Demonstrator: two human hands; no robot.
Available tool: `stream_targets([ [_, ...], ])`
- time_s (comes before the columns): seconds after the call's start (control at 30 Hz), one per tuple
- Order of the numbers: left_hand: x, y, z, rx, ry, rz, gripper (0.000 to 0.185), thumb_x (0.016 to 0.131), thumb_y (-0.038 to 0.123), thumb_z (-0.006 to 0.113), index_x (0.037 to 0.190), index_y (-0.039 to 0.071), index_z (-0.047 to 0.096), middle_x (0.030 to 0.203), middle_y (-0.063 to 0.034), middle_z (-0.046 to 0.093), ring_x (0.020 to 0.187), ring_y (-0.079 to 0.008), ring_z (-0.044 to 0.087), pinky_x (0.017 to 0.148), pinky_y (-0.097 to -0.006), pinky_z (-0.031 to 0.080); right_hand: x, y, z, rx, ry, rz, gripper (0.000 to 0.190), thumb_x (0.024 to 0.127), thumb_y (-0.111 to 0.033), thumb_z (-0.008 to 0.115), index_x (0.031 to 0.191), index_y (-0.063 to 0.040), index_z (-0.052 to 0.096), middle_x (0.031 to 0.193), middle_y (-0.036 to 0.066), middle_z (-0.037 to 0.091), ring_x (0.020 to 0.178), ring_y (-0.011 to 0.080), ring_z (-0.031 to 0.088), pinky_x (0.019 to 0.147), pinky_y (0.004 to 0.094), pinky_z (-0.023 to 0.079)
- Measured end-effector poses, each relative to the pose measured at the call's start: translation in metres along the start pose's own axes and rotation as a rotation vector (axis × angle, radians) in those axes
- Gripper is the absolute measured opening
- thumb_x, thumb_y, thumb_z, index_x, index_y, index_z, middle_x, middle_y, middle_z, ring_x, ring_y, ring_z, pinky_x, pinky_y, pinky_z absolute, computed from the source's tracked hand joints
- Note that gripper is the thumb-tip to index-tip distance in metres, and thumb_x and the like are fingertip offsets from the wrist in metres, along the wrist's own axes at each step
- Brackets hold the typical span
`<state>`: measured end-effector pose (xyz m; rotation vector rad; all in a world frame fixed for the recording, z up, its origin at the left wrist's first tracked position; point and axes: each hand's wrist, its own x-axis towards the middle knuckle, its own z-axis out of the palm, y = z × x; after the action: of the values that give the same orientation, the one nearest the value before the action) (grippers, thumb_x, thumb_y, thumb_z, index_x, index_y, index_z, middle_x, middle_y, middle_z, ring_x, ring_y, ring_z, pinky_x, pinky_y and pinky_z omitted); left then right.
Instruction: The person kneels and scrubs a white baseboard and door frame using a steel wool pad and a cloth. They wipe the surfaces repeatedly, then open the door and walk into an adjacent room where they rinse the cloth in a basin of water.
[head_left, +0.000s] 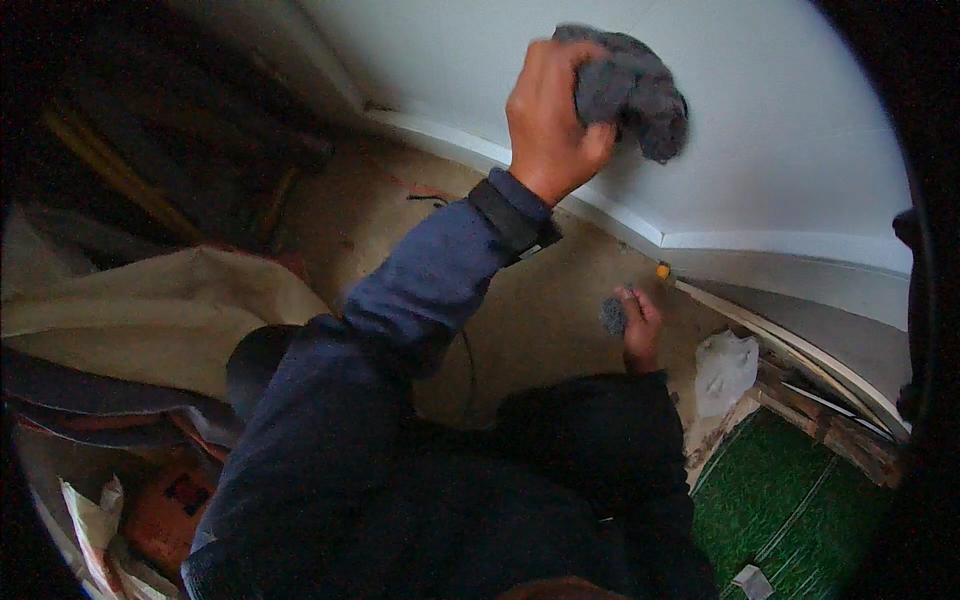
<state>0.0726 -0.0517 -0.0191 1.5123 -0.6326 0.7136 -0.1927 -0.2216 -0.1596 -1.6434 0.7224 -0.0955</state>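
My left hand (551, 112) is raised at the white wall panel (765, 142), its fingers wrapped over a bunched dark grey cloth (630, 94). The cloth is against or just in front of the panel; I cannot tell which. Lower and to the right, my right hand (641, 322) grips a small grey scouring pad (613, 316), which looks like steel wool. That hand is above the brown floor (555, 300), apart from the wall. White trim (622, 225) runs along the foot of the panel.
Long wooden strips (780, 337) lean along the right side, near a small yellow object (663, 271) and a clear plastic bag (726, 371). Green artificial turf (787, 502) lies at lower right. A beige sheet (172, 300) drapes at left, above an orange object (169, 510).
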Motion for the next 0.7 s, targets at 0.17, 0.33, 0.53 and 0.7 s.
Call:
stream_targets([
  [0.17, -0.09, -0.06, -0.003, 0.29, -0.163, -0.167, 0.058, 0.055, -0.001, 0.064, 0.111, 0.007, 0.049, 0.108, -0.0186, 0.046, 0.1, -0.0406, 0.049, 0.084, -0.0437, 0.045, -0.008, 0.006, -0.002, 0.063, 0.022, 0.076, 0.02, 0.095, -0.019, 0.056, 0.099, -0.002, 0.066, 0.087, 0.0, 0.062, 0.08, 0.009, 0.057, 0.073, 0.0261, 0.046],
  [0.33, -0.138, -0.098, 0.006, 0.472, -0.067, -0.633, 0.039, 0.068, -0.003, 0.059, 0.105, 0.001, 0.048, 0.106, -0.0184, 0.05, 0.093, -0.0387, 0.055, 0.086, -0.0427, 0.046, -0.019, 0.031, -0.018, -0.069, 0.081, 0.171, 0.024, 0.095, -0.019, 0.054, 0.099, 0.002, 0.067, 0.088, 0.004, 0.064, 0.083, 0.0145, 0.056, 0.079, 0.0289, 0.044],
  [0.53, -0.099, -0.064, 0.026, 0.004, 0.154, -0.722, 0.034, 0.074, -0.004, 0.056, 0.107, -0.002, 0.048, 0.093, -0.012, 0.061, 0.088, -0.021, 0.058, 0.082, -0.032, 0.047, -0.015, 0.031, -0.03, -0.013, 0.072, 0.047, 0.024, 0.096, -0.02, 0.055, 0.101, 0.0, 0.067, 0.092, 0.004, 0.063, 0.086, 0.0145, 0.056, 0.08, 0.0289, 0.044],
  [0.7, -0.056, -0.023, 0.035, -0.226, -0.001, -0.748, 0.039, 0.075, -0.01, 0.053, 0.112, 0.001, 0.048, 0.101, -0.0076, 0.06, 0.093, -0.016, 0.057, 0.083, -0.0279, 0.047, 0.013, -0.033, -0.011, 0.206, 0.096, 0.027, 0.022, 0.096, -0.021, 0.054, 0.101, -0.002, 0.064, 0.089, 0.002, 0.062, 0.083, 0.0116, 0.056, 0.078, 0.0263, 0.044],
])
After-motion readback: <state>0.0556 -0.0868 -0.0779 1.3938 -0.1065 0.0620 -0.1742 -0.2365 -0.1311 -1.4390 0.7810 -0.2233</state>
